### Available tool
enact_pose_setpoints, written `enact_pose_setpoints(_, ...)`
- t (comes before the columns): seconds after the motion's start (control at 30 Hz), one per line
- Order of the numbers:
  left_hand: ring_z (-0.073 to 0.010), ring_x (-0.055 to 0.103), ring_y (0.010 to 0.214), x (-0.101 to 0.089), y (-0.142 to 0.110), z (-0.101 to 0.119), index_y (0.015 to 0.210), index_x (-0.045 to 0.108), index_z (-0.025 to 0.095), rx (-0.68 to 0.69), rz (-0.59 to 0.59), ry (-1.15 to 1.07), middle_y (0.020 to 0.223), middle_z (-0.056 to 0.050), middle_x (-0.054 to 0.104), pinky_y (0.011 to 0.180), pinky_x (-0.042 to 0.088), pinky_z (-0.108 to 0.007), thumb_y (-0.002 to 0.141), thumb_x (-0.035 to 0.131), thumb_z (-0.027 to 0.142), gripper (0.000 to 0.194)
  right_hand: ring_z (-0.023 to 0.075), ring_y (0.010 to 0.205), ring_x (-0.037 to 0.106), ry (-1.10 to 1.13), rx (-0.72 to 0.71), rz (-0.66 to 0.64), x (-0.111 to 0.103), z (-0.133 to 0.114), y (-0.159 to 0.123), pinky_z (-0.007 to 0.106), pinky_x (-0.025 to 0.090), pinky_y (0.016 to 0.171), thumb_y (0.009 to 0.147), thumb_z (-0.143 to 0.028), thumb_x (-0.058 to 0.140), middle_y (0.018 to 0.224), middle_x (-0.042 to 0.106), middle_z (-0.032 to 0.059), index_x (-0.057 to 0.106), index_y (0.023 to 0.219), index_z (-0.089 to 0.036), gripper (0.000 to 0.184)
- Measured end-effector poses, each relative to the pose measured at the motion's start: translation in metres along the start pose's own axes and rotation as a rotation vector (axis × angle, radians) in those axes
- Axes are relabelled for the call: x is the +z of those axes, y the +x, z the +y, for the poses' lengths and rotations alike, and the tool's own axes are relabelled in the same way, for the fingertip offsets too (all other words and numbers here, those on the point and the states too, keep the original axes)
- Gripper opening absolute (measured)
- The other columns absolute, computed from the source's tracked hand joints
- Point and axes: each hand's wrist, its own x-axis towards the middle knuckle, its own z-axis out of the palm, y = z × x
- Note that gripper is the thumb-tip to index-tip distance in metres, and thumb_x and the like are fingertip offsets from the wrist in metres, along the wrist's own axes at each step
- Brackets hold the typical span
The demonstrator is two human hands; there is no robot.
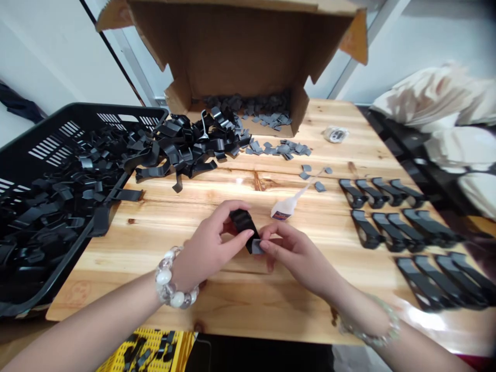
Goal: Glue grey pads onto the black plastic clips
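Note:
Over the wooden table (155, 289), my left hand (207, 248) grips a black plastic clip (243, 225), its fingers wrapped over the upper part. My right hand (294, 253) pinches a small grey pad (256, 247) against the clip's lower end, and the fingertips of both hands nearly meet there. Part of the clip is hidden by my fingers. A white glue bottle (284, 206) with a long thin nozzle lies on the table just beyond my right hand, not touching it. A beaded bracelet (174, 279) circles my left wrist.
A black slotted crate (77, 116) heaped with clips stands at left, and more clips spill across the table. Grey pads lie in and before an open cardboard box (240, 51). Several padded clips (391, 232) stand in rows at right. A yellow crate (155, 351) sits below the front edge.

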Motion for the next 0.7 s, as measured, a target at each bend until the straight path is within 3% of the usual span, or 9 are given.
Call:
enact_pose_setpoints(0.13,-0.0107,0.059,0.083,0.002,0.0,-0.005,0.116,0.045,0.026,-0.009,-0.02,-0.106,0.093,0.001,0.059,0.076,0.05,-0.021,0.085,0.061,0.024,0.035,0.0106,0.06,0.058,-0.071,-0.003,-0.003,-0.001,-0.001,-0.002,0.024,0.049,0.057,0.082,-0.032,0.062,0.067,0.059,-0.0009,0.048,0.079,-0.019,0.02)
enact_pose_setpoints(0.23,-0.0126,0.059,0.092,-0.002,0.004,-0.006,0.12,0.042,0.026,0.061,0.028,-0.142,0.111,-0.003,0.055,0.08,0.051,-0.025,0.088,0.058,0.028,0.036,0.0095,0.063,0.055,-0.43,-0.155,0.064,-0.005,-0.003,-0.004,0.022,0.044,0.058,0.084,-0.022,0.057,0.071,0.059,-0.0006,0.052,0.08,-0.018,0.007)
enact_pose_setpoints(0.3,-0.0153,0.056,0.103,-0.006,0.006,-0.004,0.119,0.046,0.025,0.128,0.043,-0.03,0.12,-0.005,0.051,0.087,0.049,-0.028,0.087,0.057,0.029,0.034,0.0095,0.064,0.052,-0.687,-0.27,0.072,-0.008,-0.005,-0.006,0.021,0.041,0.057,0.085,-0.016,0.054,0.072,0.058,-0.0008,0.053,0.082,-0.019,0.004)
enact_pose_setpoints(0.5,-0.0145,0.061,0.08,-0.006,0.001,0.007,0.096,0.064,0.02,0.13,-0.247,0.497,0.087,-0.001,0.068,0.075,0.047,-0.027,0.086,0.056,0.03,0.017,0.0136,0.077,0.056,-1.051,-0.494,-0.04,-0.012,-0.002,-0.01,0.026,0.047,0.067,0.091,-0.011,0.044,0.088,0.059,0.0049,0.051,0.089,-0.017,0.009)
enact_pose_setpoints(0.6,-0.0175,0.063,0.081,-0.004,-0.002,0.007,0.097,0.068,0.022,0.158,-0.263,0.609,0.087,-0.002,0.071,0.076,0.046,-0.029,0.087,0.053,0.029,0.02,0.0148,0.083,0.06,-1.086,-0.576,-0.028,-0.014,0.001,-0.009,0.027,0.05,0.073,0.092,-0.011,0.043,0.093,0.061,0.0069,0.052,0.093,-0.017,0.011)
enact_pose_setpoints(0.7,-0.0192,0.065,0.079,-0.005,-0.001,0.004,0.094,0.071,0.024,0.134,-0.239,0.564,0.08,-0.002,0.071,0.075,0.046,-0.029,0.087,0.052,0.029,0.021,0.0137,0.089,0.061,-1.037,-0.764,0.095,-0.015,0.0,-0.008,0.025,0.051,0.08,0.09,-0.01,0.05,0.097,0.063,0.0065,0.054,0.097,-0.019,0.012)
